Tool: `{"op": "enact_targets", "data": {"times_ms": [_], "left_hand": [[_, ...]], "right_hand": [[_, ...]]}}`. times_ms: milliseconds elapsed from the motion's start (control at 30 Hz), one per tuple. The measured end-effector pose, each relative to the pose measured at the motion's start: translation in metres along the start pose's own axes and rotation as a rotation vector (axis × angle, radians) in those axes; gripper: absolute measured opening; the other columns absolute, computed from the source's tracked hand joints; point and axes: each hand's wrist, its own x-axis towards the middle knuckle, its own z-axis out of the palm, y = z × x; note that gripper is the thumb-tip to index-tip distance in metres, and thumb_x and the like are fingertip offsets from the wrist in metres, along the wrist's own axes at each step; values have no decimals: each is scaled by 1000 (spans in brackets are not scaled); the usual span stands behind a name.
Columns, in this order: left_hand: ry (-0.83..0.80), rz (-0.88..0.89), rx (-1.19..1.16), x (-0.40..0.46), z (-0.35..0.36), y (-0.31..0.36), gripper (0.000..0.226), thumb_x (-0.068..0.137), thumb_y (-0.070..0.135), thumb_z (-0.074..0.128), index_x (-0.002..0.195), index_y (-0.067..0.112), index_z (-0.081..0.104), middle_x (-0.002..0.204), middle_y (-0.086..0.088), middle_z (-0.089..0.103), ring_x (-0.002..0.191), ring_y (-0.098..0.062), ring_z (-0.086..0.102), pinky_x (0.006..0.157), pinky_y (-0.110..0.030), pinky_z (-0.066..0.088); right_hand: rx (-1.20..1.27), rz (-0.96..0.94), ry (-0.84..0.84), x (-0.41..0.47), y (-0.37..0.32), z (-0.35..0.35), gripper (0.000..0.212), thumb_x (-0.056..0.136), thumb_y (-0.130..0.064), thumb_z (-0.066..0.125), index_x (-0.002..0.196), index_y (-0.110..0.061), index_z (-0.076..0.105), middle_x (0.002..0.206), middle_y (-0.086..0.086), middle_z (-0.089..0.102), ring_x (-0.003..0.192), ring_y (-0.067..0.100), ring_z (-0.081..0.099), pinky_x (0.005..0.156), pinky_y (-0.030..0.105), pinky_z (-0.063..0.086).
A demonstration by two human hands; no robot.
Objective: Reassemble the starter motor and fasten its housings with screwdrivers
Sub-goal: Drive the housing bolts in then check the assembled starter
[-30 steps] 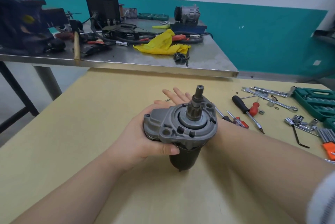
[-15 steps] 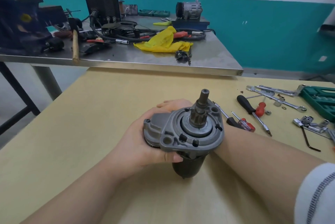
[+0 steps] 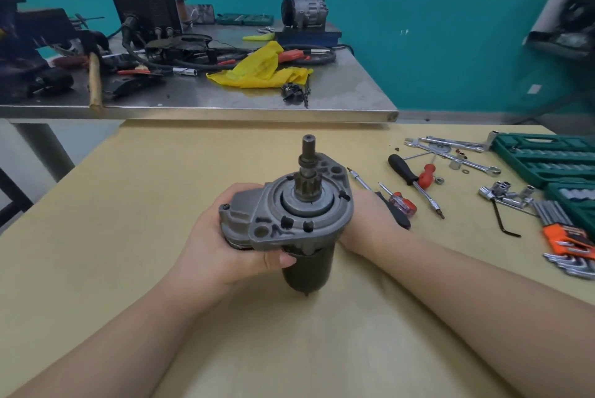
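Grey starter motor [image 3: 289, 220] between left hand [image 3: 219, 246] and right hand [image 3: 370, 220]

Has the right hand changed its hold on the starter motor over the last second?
Yes. The right hand, earlier open with fingers extended behind the starter motor, has closed in against the housing's right side, just left of the screwdrivers.
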Motion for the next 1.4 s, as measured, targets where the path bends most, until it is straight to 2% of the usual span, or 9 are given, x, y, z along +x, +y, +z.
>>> {"op": "enact_targets", "data": {"times_ms": [67,133,233,500,633,800,1000,1233,1400], "left_hand": [[61,27,29,-1,6,-4,88,61,8,97,138,-6,56,133,-23,71,125,-43,69,100,-58,58],[147,40,49,-2,13,-5,88,58,16,99,135,2,60,130,-18,74,120,-37,72,88,-46,62],[250,43,75,1,20,-4,79,55,23,100,126,16,67,122,-14,77,105,-31,77,69,-37,61],[373,-23,115,21,27,6,69,54,30,98,119,28,72,116,-8,80,95,-26,76,69,-41,55],[298,2,237,29,28,15,62,47,27,100,103,37,74,102,-6,81,79,-20,74,58,-28,55],[258,65,335,28,31,14,69,48,31,104,109,37,73,111,2,81,95,-13,79,69,-22,60],[274,162,405,28,36,11,74,52,35,102,118,45,69,121,11,78,112,-11,75,86,-25,62],[266,196,409,28,40,12,78,55,34,100,124,48,66,127,14,73,118,-11,72,99,-37,56],[256,226,410,25,35,11,85,57,34,100,131,52,63,129,13,72,119,-10,72,95,-24,59]], "right_hand": [[-122,40,85,-5,6,-2,31,106,-24,46,76,-27,54,72,-11,49,78,22,52,58,29,33],[-151,97,119,-5,17,1,25,106,-21,46,90,-22,65,81,-5,61,79,24,56,60,33,41],[-212,115,99,-4,20,2,18,104,-13,50,94,-21,63,90,-1,64,87,28,66,67,36,52],[-180,87,76,2,23,0,16,106,-14,47,101,-18,61,96,1,61,91,26,64,75,41,59],[-92,81,134,-2,28,0,18,106,-16,45,97,-13,60,97,4,62,95,29,63,74,40,55],[334,139,431,-9,34,-2,17,104,-28,60,110,-22,75,105,-7,72,98,16,63,85,35,54],[876,174,699,-20,34,-18,10,94,-15,73,92,-24,77,80,-17,75,76,0,69,67,12,52],[1120,25,866,-39,12,-60,7,85,-14,67,84,-17,73,79,1,78,72,17,71,67,32,56],[1153,-171,892,-55,-13,-74,15,89,-9,72,95,-23,73,85,0,80,83,20,77,77,32,62]]}}
